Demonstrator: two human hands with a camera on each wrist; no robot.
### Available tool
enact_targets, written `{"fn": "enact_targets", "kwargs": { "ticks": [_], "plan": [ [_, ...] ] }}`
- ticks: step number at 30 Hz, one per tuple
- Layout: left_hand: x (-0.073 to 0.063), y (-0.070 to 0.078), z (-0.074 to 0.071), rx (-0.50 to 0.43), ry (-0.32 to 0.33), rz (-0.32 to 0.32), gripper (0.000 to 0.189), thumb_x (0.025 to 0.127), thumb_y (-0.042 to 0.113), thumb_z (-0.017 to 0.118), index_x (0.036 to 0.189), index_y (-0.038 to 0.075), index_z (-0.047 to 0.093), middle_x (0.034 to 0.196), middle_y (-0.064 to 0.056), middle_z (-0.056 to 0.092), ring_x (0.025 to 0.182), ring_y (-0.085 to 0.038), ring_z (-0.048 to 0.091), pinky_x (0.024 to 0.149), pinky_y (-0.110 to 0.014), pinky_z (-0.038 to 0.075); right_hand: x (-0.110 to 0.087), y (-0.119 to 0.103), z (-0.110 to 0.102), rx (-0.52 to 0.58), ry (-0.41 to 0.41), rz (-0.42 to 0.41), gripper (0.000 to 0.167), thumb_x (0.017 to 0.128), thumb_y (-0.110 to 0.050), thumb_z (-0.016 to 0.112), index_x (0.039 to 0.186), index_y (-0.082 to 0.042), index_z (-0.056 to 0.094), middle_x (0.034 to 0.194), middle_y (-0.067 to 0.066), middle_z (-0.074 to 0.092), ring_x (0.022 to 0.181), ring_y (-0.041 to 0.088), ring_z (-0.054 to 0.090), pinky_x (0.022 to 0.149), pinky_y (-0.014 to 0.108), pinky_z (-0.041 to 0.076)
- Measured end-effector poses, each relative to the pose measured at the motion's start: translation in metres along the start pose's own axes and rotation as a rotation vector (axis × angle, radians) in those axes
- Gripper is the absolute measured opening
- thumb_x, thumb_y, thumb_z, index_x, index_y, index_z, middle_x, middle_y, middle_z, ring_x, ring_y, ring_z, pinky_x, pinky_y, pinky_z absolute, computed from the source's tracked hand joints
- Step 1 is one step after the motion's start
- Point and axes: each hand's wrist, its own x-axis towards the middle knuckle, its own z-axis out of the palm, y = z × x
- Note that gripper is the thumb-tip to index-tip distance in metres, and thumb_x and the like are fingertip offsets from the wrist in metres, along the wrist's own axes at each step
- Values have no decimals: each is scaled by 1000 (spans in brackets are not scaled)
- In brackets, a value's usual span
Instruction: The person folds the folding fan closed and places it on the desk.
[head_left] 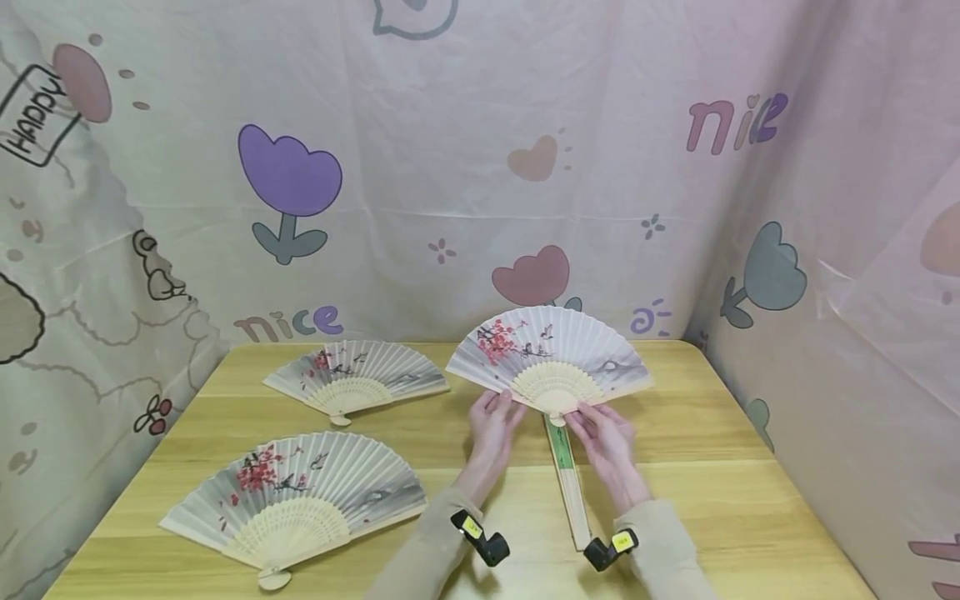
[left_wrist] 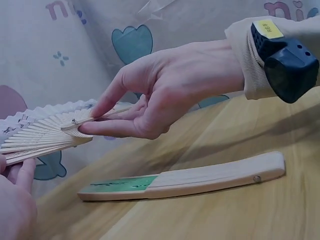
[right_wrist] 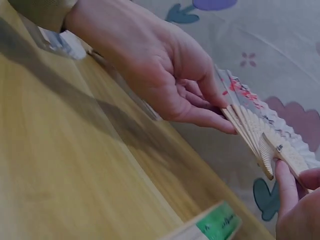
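Note:
A spread folding fan point(head_left: 555, 346) with red blossoms and small birds is held up above the far side of the table. My left hand point(head_left: 492, 429) pinches its left outer rib between thumb and fingers. At the other side, near the pivot, my right hand point(head_left: 606, 437) pinches the right outer rib, as the left wrist view also shows. Below the hands, a folded fan point(head_left: 570, 492) with a green section lies on the table, touched by neither hand.
Two more spread fans, one farther back point(head_left: 360, 375) and one nearer point(head_left: 300, 500), lie on the left of the wooden table point(head_left: 712, 500). A printed cloth point(head_left: 420, 167) hangs behind the table and along its sides.

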Motion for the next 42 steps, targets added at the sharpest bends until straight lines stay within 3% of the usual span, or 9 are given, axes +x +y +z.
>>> {"fn": "enact_targets", "kwargs": {
  "ticks": [6, 15, 20, 25, 28, 31, 34, 37, 42],
  "plan": [
    [-13, 18, -8, 34, -14, 61, 36, 101, -1, 53, 133, -15, 48, 116, -16, 65, 105, -16, 69, 99, -36, 61, -14, 6, 9, -4, -63, -21, 29, 95, 13, 53, 77, -8, 63, 73, 5, 71, 73, 13, 73, 84, 27, 66],
    [-27, 44, -22, 53, -99, 77, 41, 101, -2, 52, 139, -17, 42, 115, -13, 66, 101, -15, 70, 96, -33, 61, -34, 14, 18, -58, -124, -37, 26, 95, 10, 55, 80, -9, 65, 76, 4, 72, 74, 13, 73, 84, 29, 66],
    [-31, 56, -30, 95, -153, 42, 44, 99, -4, 53, 139, -19, 39, 107, -6, 69, 95, -14, 71, 85, -26, 64, -42, 19, 17, -131, -181, -32, 24, 96, 7, 56, 85, -11, 68, 80, 2, 74, 77, 13, 73, 85, 29, 66],
    [-34, 67, -37, 91, -233, -6, 46, 99, -6, 51, 141, -19, 36, 104, -2, 71, 91, -11, 71, 79, -21, 65, -49, 23, 16, -119, -265, -16, 22, 96, 6, 57, 90, -12, 69, 87, 1, 75, 83, 13, 74, 86, 28, 65],
    [-36, 70, -41, 68, -255, -26, 38, 100, -6, 50, 137, -9, 47, 105, -2, 71, 93, -11, 71, 80, -22, 65, -54, 24, 16, -102, -297, 2, 22, 96, 4, 56, 92, -13, 69, 89, 0, 76, 85, 12, 75, 88, 27, 65],
    [-38, 72, -44, 48, -279, -38, 26, 100, -4, 51, 122, 5, 62, 104, -1, 73, 93, -11, 72, 82, -26, 65, -58, 26, 17, -118, -328, 11, 21, 96, 3, 56, 95, -13, 70, 93, 0, 76, 88, 12, 75, 89, 26, 64],
    [-41, 75, -46, 77, -307, -40, 20, 102, 3, 54, 105, 16, 69, 101, 2, 75, 92, -10, 72, 84, -28, 65, -61, 27, 16, -155, -393, 13, 22, 97, 3, 56, 100, -13, 70, 98, 1, 77, 91, 13, 75, 90, 26, 64],
    [-42, 81, -47, 160, -304, -27, 17, 101, 9, 57, 97, 20, 69, 96, 6, 74, 89, -8, 70, 81, -27, 66, -63, 29, 15, -182, -489, 15, 23, 97, 4, 55, 105, -12, 70, 101, 1, 77, 92, 13, 75, 90, 25, 63],
    [-40, 91, -46, 242, -238, 8, 18, 99, 6, 59, 95, 21, 69, 91, 8, 73, 84, -8, 70, 73, -25, 66, -62, 31, 14, -225, -614, 12, 24, 96, 5, 56, 110, -10, 68, 102, 2, 78, 92, 13, 75, 88, 27, 64]
  ]
}}
